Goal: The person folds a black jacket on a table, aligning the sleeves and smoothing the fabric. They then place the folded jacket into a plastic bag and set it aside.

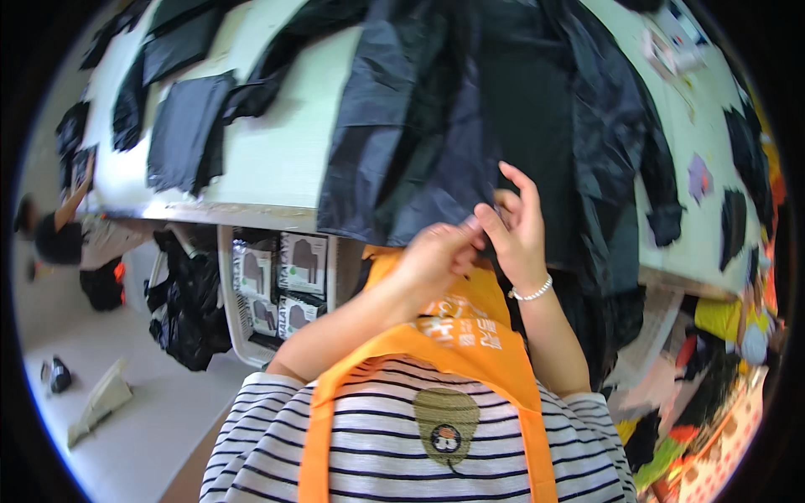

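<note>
A dark navy jacket point(419, 126) lies spread on the table in front of me, its lower part reaching the near edge. Above its hem, my left hand point(444, 256) is closed, thumb and fingers pressed together. Whatever is between them is too small or hidden to name. Close beside it on the right is my right hand point(520, 235), a beaded bracelet on its wrist. Its forefinger points up and its thumb stands apart, while the other fingers are bent and partly hidden. I cannot make out anything held in it. Both hands are in front of the jacket's opening.
Folded dark garments point(189, 130) lie on the pale table point(277, 159) at the left. Below its edge stands a white crate point(228, 293) of packaged garments, beside a black plastic bag point(189, 310). Another person point(63, 239) is at far left. Colourful cloth point(717, 318) is heaped at right.
</note>
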Available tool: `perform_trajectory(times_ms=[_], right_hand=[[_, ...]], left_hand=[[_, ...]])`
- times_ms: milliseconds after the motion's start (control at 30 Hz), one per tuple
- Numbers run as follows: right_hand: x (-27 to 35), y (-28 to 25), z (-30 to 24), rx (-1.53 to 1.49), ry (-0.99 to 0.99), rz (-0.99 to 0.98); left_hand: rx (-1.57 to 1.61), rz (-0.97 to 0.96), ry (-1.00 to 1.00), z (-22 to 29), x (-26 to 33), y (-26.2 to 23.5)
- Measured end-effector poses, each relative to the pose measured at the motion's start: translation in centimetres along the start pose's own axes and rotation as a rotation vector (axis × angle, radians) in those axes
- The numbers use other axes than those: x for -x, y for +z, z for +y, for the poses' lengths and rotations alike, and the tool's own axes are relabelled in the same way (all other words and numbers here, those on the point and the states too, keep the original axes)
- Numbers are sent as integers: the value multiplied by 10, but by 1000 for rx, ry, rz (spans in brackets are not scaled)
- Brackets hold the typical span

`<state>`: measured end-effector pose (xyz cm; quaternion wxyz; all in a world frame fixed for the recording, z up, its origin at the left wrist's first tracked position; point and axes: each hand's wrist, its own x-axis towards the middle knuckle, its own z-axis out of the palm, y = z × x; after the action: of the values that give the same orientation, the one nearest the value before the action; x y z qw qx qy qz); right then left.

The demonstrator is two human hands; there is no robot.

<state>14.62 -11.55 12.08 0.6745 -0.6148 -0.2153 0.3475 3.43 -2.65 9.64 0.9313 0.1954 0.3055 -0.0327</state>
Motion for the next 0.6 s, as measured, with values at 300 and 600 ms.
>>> perform_trajectory(times_ms=[300, 600], right_hand=[[7, -100, 115, 646, 263, 53], [-60, -37, 69, 675, 39, 335]], left_hand=[[-660, 354, 346, 86, 15, -80], [189, 1011, 661, 330, -11, -310]])
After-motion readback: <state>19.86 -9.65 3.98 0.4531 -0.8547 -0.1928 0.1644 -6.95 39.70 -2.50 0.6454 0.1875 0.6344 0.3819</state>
